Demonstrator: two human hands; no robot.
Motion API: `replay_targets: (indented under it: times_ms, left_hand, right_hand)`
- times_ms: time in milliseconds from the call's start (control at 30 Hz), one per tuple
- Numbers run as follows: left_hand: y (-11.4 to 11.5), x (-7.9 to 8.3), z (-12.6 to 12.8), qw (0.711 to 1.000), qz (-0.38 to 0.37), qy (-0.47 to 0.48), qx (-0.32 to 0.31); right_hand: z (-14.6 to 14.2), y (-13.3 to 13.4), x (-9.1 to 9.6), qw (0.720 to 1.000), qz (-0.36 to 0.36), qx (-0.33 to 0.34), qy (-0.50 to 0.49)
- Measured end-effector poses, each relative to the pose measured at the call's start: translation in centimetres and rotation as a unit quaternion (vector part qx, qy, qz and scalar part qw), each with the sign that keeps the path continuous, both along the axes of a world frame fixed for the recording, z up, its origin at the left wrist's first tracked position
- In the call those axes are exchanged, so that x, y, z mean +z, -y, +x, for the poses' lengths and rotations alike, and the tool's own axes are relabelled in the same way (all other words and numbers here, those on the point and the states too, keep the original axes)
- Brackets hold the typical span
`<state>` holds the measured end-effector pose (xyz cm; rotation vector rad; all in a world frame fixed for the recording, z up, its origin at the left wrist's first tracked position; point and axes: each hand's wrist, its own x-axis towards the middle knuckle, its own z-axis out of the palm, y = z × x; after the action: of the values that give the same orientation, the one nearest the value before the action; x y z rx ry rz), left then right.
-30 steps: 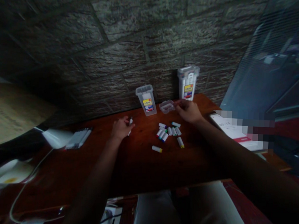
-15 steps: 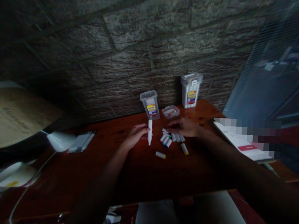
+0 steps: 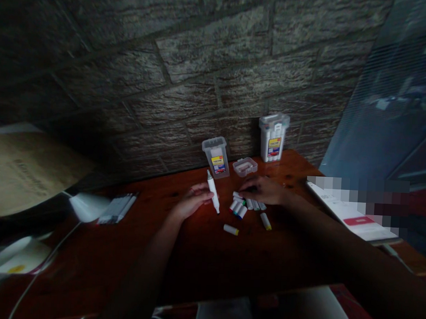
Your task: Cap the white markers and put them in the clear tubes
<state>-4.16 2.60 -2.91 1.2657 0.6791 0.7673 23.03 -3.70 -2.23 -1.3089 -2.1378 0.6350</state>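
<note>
My left hand [image 3: 193, 200] is closed on a white marker [image 3: 213, 192], held nearly upright by thumb and fingers. The marker's grey uncapped tip points up and leans slightly left. My right hand [image 3: 259, 188] reaches over a small pile of marker caps [image 3: 239, 210], white with coloured ends. Its thumb and fingers pinch a cap [image 3: 237, 195] at the top of the pile; the fingertips are dim. Two yellow-ended caps, one in front [image 3: 231, 230] and one at the right [image 3: 266, 221], lie apart from the pile on the wooden table [image 3: 193, 258].
Behind my hands stand an open clear marker box [image 3: 215, 145], its lid [image 3: 245, 166] and a closed box full of markers [image 3: 273, 139]. Several capless markers [image 3: 118, 208] lie in a row at left, beside a white cone-shaped object [image 3: 88, 206]. At right lies a white flat box [image 3: 353, 212].
The marker in my left hand has tilted, its top leaning left. My right hand stays at the caps, fingers slightly shifted. The whole view has moved down a little.
</note>
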Motion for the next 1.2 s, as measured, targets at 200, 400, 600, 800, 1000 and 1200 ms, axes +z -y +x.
replay_targets:
  times_ms: [200,400,600,800,1000,1200]
  left_hand:
    - [-0.12,-0.22,0.07,1.0,0.008,-0.004,0.01]
    - [-0.2,-0.1,0.34,1.0,-0.018,0.003,0.004]
    - [-0.16,0.13,0.5,0.999,-0.028,0.021,0.018]
    - [-0.08,0.25,0.48,1.0,-0.026,0.005,0.011]
    - [-0.01,0.26,0.42,0.999,-0.03,0.008,0.019]
    - [0.15,0.44,0.58,0.999,-0.034,0.021,0.022]
  right_hand:
    - [0.09,-0.14,0.01,1.0,-0.005,0.016,-0.013]
    - [0.08,-0.13,-0.17,1.0,-0.006,-0.009,-0.004]
    - [0.01,-0.05,-0.26,0.999,-0.027,-0.011,-0.038]
    - [0.04,-0.08,-0.33,0.999,-0.016,-0.028,-0.036]
    - [0.03,-0.04,-0.13,0.999,-0.007,-0.025,-0.027]
    - [-0.1,-0.1,-0.1,0.999,-0.004,-0.032,-0.019]
